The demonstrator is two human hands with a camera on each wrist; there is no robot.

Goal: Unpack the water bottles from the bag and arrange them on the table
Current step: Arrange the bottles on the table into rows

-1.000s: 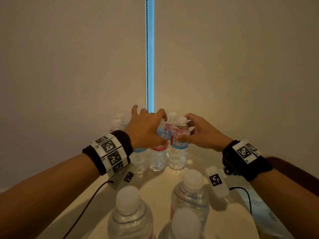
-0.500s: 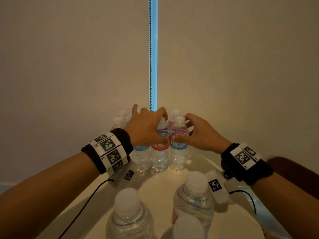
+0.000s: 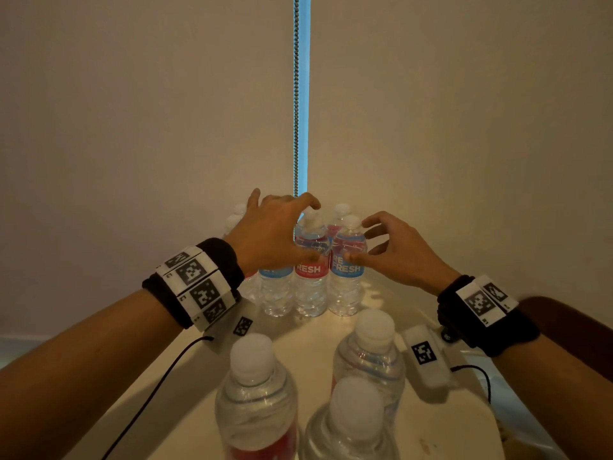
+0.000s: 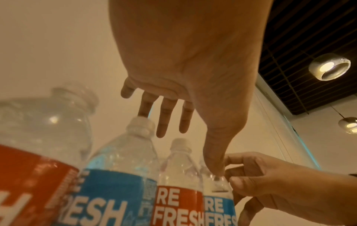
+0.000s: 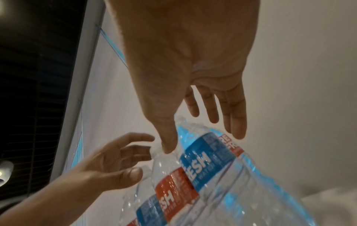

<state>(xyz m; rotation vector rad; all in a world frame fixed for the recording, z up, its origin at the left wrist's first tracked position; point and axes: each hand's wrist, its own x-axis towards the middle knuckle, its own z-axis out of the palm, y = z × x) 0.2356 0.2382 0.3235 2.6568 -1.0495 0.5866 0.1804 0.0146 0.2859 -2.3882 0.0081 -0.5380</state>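
Several clear water bottles with white caps stand in a cluster at the back of the round white table (image 3: 308, 346). My left hand (image 3: 282, 227) hovers over the red-labelled bottle (image 3: 310, 270), fingers arched and spread, gripping nothing. In the left wrist view its fingers (image 4: 164, 122) hang straight and its thumb tip touches a bottle's shoulder. My right hand (image 3: 398, 250) is beside the blue-labelled bottle (image 3: 346, 270), fingers fanned apart and only the thumb near the label. The right wrist view shows the same hand (image 5: 183, 61) with straight fingers over that blue-labelled bottle (image 5: 203, 160).
Three more bottles stand close to me: one (image 3: 253, 393) on the left, one (image 3: 371, 353) on the right and one (image 3: 351, 423) at the front. A wall with a bead chain (image 3: 296, 94) rises right behind the cluster. A pale bag edge (image 3: 524, 426) shows at the lower right.
Both hands held the bottle necks a second ago; now the fingers have opened and lifted off, the right hand drawing slightly back to the right. The bottles stay upright.
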